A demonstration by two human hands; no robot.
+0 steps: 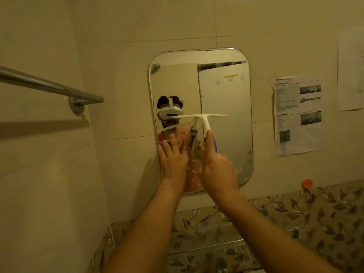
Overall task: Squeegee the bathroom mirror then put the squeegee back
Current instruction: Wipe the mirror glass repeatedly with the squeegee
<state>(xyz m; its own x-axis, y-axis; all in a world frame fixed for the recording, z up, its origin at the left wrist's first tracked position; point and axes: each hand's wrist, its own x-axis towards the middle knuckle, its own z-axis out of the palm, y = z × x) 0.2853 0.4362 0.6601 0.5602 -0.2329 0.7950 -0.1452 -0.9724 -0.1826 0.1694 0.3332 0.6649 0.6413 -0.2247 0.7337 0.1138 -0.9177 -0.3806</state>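
A rounded rectangular mirror (226,91) hangs on the tiled wall ahead. A white T-shaped squeegee (202,117) lies against the glass at mid-height, its blade level across the mirror. My right hand (216,166) grips the squeegee's handle from below, with the forefinger stretched up along it. My left hand (172,156) presses flat on the mirror's lower left part, fingers straight and spread. Water streaks show on the glass between the hands. The mirror reflects a person wearing a white headset.
A metal towel bar (49,86) juts from the left wall. Printed paper sheets (298,115) are stuck to the wall right of the mirror. An orange hook (307,184) sits below them. A floral tile band (295,217) runs under the mirror.
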